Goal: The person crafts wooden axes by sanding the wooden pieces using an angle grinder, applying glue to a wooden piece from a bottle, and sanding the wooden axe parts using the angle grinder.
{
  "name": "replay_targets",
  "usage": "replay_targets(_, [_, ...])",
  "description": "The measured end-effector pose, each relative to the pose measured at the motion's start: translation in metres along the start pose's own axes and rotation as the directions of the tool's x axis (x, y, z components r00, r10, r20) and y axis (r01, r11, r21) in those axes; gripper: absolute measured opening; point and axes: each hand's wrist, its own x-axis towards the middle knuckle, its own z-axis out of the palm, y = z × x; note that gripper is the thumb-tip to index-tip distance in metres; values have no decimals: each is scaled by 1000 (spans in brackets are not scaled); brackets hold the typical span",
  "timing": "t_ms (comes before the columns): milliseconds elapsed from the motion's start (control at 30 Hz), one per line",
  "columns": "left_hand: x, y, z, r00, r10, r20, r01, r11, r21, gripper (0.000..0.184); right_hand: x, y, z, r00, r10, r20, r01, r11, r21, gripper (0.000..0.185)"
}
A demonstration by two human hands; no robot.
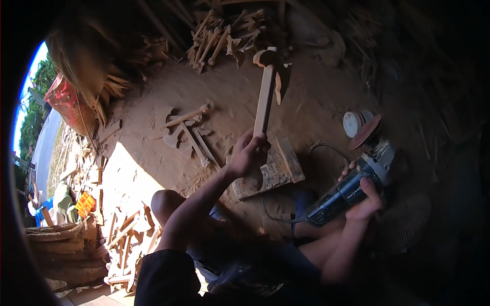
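Note:
My left hand (248, 155) is closed around the lower end of a wooden toy axe (264, 97), a flat pale handle with a curved head at its far end. The axe points up and away from me, above the dusty ground. My right hand (363, 199) grips the dark body of an angle grinder (343, 196). Its reddish-brown sanding disc (365, 132) faces up and to the left, apart from the axe. Whether the disc is spinning I cannot tell. Below my left hand lies a rough wooden block (275, 171).
Several similar wooden pieces (191, 133) lie on the ground at left, with a larger pile (224, 38) at the back. A white round container (352, 124) stands beside the disc. The grinder's cord (278, 218) runs near my legs. Wood scraps (125, 239) cover the sunlit left side.

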Motion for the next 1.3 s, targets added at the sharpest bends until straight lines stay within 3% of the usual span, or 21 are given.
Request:
replay_targets(33, [3,13,2,982,189,-6,-185,962,200,18,0,2,-3,1000,17,4,-17,1000,-19,62])
replay_targets(100, [12,43,-3,927,366,-85,-338,910,239,22,5,16,-9,998,57,-11,-58,997,-45,57])
replay_targets(133, [15,58,-6,885,442,-145,-434,897,85,26,4,26,-8,999,-31,-35,22,974,-226,57])
replay_targets(200, [20,86,-40,897,422,-135,-438,889,-133,21,4,43,6,988,-139,-69,86,859,-505,57])
replay_targets(233, [20,93,-50,906,318,-278,-386,891,-238,16,4,49,16,989,-114,-99,46,852,-522,63])
replay_targets(267, [21,92,-63,902,305,-307,-384,890,-245,16,10,70,-4,974,-229,-3,161,696,-700,66])
replay_targets(333, [27,75,-100,893,268,-362,-373,890,-263,17,8,89,8,983,-178,47,149,624,-767,71])
replay_targets(367, [29,59,-121,896,271,-352,-363,903,-231,14,7,98,5,998,-62,19,53,622,-782,71])
replay_targets(400, [28,42,-126,864,258,-433,-337,935,-115,13,2,108,9,998,-47,32,53,573,-818,60])
replay_targets(467, [21,6,-131,777,258,-574,-240,965,109,10,-6,139,6,1000,-13,13,18,636,-771,62])
replay_targets(533, [12,-29,-139,776,264,-572,-209,965,161,10,-13,177,-11,1000,13,6,-4,618,-786,64])
replay_targets(567, [10,-46,-144,785,278,-554,-224,960,165,12,-14,195,-20,997,73,21,-34,677,-735,65])
replay_targets(667, [-1,-73,-149,801,282,-528,-196,957,214,16,-22,230,-36,987,160,8,-88,584,-807,79])
replay_targets(700, [-3,-77,-151,818,290,-497,-194,952,237,15,-25,238,-42,984,178,-23,-107,479,-871,86])
replay_targets(933, [-10,-93,-144,803,330,-497,-248,942,226,19,-23,262,-29,948,306,-92,-190,309,-932,99])
replay_targets(1033, [-14,-93,-139,827,332,-454,-260,942,214,19,-21,279,-32,992,123,32,-12,340,-940,81])
replay_targets(1133, [-11,-95,-132,835,339,-433,-270,939,214,19,-18,288,-36,990,133,46,-9,389,-921,85])
replay_targets(1300, [-13,-87,-119,848,287,-446,-186,948,257,23,-15,292,-48,988,143,57,18,258,-966,88])
